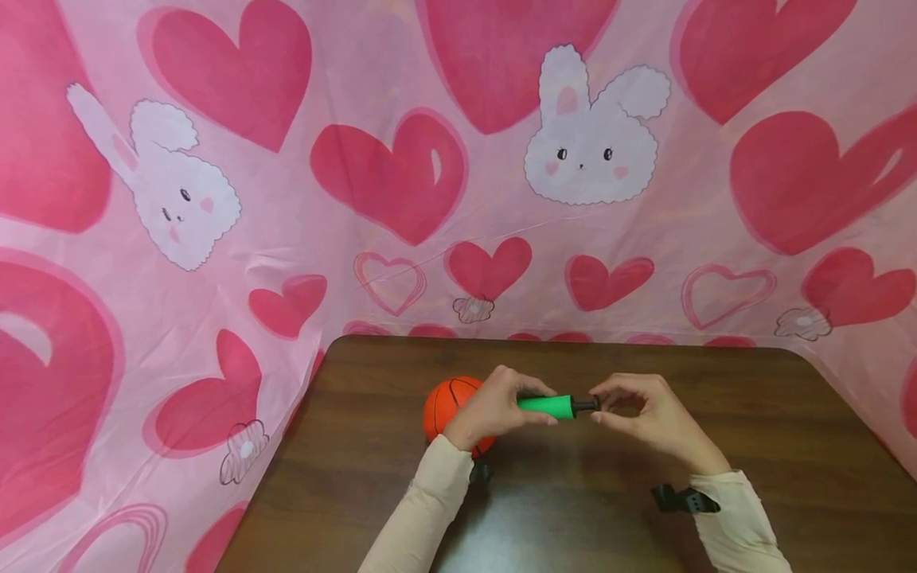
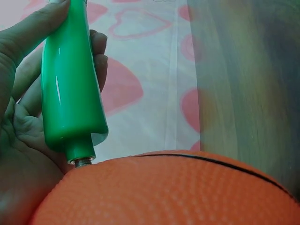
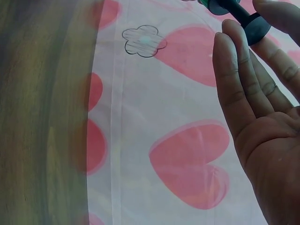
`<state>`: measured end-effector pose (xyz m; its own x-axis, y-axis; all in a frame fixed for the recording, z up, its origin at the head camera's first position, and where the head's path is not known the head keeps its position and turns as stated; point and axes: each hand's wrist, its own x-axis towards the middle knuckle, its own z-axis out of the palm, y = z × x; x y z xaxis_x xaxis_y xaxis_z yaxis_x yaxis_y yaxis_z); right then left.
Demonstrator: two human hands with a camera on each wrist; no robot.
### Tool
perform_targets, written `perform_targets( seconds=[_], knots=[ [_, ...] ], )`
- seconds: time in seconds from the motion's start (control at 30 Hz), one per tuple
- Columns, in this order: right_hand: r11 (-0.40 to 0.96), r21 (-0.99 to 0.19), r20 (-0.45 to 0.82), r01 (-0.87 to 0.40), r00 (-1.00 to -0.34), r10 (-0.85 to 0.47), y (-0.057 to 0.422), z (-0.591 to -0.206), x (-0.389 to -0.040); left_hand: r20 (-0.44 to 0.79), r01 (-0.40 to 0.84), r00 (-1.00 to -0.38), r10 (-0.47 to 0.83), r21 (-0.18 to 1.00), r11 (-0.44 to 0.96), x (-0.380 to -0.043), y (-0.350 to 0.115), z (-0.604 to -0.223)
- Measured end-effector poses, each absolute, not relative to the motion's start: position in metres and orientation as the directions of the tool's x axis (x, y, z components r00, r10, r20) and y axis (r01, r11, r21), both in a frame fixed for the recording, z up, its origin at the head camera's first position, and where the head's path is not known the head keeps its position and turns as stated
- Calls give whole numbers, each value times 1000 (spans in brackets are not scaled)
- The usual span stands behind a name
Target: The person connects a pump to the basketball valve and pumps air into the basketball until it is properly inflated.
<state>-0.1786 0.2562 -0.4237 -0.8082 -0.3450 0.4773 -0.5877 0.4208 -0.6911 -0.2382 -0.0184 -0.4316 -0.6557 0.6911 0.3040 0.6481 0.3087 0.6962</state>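
A: Start close in. Past the pale sleeves [image 1: 426, 505] at the bottom of the frame, what's each hand doing?

B: The left hand [image 1: 494, 407], a bit right of centre, has its fingers wrapped round the green pump [image 1: 555, 407]. The right hand [image 1: 662, 414], further right, pinches the dark handle [image 3: 258, 30] at the end of the rod [image 1: 583, 405].

A: So which step is this?

B: Working the rod, I'd say. Only a short length shows, so it looks mostly pushed in. The next move seems to call for a firm left grip and a straight draw on the handle.

A: And the ball?

B: The orange ball [image 1: 440, 406] is left of the pump, low in the middle of the frame, partly covered by the left hand and wrist. In the left wrist view the metal tip [image 2: 83, 162] meets the ball's outline, but I can't tell whether it goes in or passes behind.

A: Is the ball resting on the table [image 1: 322, 454]?

B: Can't tell; the forearm hides its underside. The right wrist view cuts the pump off at the top edge. Farthest back, the heart-patterned cloth [image 1: 494, 199] runs out of frame.
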Motion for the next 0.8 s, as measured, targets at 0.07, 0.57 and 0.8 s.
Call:
perform_targets(
  seconds=[0.07,0.57,0.8],
  knots=[
    [423,-697,475,-578,-815,-331,259,-422,-178,300,635,-668,681,707,311,-239,-21,-431],
    [420,-734,475,-534,-845,-243,296,-406,-170,296,608,-700,650,725,324,-244,-28,-430],
    [429,-727,492,-536,-842,-219,304,-401,-166,283,591,-716,638,732,338,-244,-29,-431]
  ],
)
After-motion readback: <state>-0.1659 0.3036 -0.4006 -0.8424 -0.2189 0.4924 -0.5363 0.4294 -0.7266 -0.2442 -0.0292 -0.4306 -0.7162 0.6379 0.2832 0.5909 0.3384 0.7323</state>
